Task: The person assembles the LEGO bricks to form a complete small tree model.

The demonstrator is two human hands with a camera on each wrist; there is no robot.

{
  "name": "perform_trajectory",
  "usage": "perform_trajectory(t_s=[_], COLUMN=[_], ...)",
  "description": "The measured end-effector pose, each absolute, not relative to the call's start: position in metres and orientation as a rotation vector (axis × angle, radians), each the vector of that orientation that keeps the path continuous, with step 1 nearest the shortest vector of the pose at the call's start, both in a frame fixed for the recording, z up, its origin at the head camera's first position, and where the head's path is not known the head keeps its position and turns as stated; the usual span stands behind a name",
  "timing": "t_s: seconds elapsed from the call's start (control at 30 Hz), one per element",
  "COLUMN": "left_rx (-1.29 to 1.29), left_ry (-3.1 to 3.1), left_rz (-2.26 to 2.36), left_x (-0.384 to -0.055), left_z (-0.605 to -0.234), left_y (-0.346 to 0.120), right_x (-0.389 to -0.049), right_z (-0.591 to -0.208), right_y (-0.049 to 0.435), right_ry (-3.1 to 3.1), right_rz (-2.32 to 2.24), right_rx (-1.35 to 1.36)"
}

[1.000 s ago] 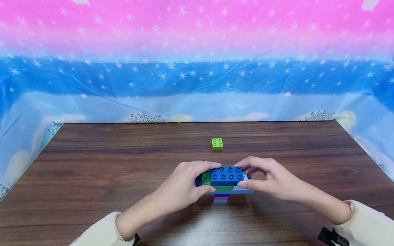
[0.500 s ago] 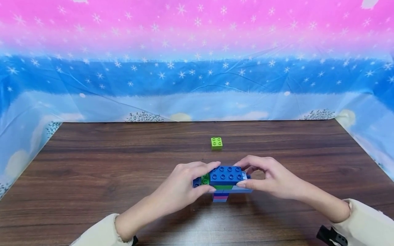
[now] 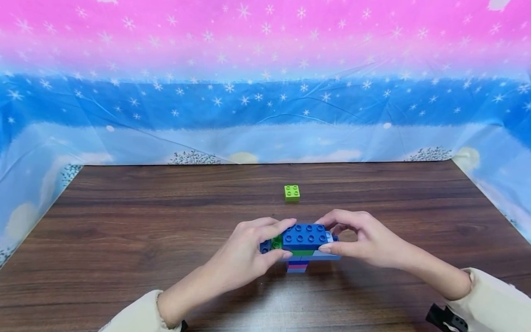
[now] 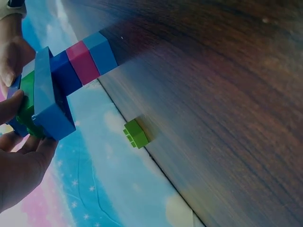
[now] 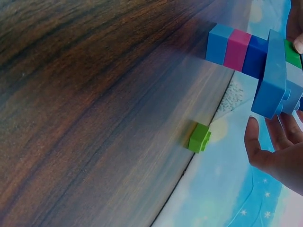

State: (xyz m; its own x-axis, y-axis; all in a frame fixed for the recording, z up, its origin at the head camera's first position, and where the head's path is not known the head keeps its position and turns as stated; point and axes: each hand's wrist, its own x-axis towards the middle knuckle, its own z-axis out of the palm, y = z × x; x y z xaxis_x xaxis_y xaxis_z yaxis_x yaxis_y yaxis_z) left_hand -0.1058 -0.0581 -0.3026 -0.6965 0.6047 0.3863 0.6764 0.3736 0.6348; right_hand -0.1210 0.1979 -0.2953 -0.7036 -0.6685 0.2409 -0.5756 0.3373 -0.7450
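A toy-brick build stands on the table, wide at the top over a narrow column. That column stacks a light blue brick [image 5: 219, 43], a pink brick [image 4: 83, 63] and a dark blue brick [image 4: 65, 73]. Across it lies a light blue layer [image 4: 53, 111], then a green brick [image 4: 27, 90] beside a pale blue brick [image 5: 294, 78]. A long blue brick [image 3: 305, 236] tops everything, studs up. My left hand [image 3: 244, 246] grips the build's left end, thumb in front, fingers behind. At the right end, my right hand [image 3: 369, 240] pinches the long blue brick between thumb and fingers.
A lime green four-stud brick [image 3: 292, 193] sits alone on the brown wooden table [image 3: 166, 212], beyond the build. Behind the table and along both sides hangs a snowflake-patterned cloth [image 3: 265, 106].
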Motion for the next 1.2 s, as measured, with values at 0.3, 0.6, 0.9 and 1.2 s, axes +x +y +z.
perform_trajectory(t_s=[0.3,0.6,0.9,1.2], left_rx=[-1.166,-1.157,-1.132,-1.128], left_ry=[-2.533,-2.476,-2.453,-2.486], left_rz=[-1.258,-1.293,-1.321,-1.311], left_x=[-0.106,-0.1047,-0.1057,-0.1046], left_z=[-0.3039,-0.3052,-0.3078,-0.3057], left_y=[-0.0591,-0.0569,-0.057,-0.0566], right_x=[-0.1209,-0.1203,-0.1214,-0.1256], right_z=[-0.2953,-0.2953,-0.2942,-0.2936], right_y=[0.1974,0.1971,0.1958,0.2002], right_ry=[2.5,2.518,2.525,2.443], right_rz=[-1.292,-1.283,-1.283,-1.256], right_rx=[-1.163,-1.197,-1.173,-1.133])
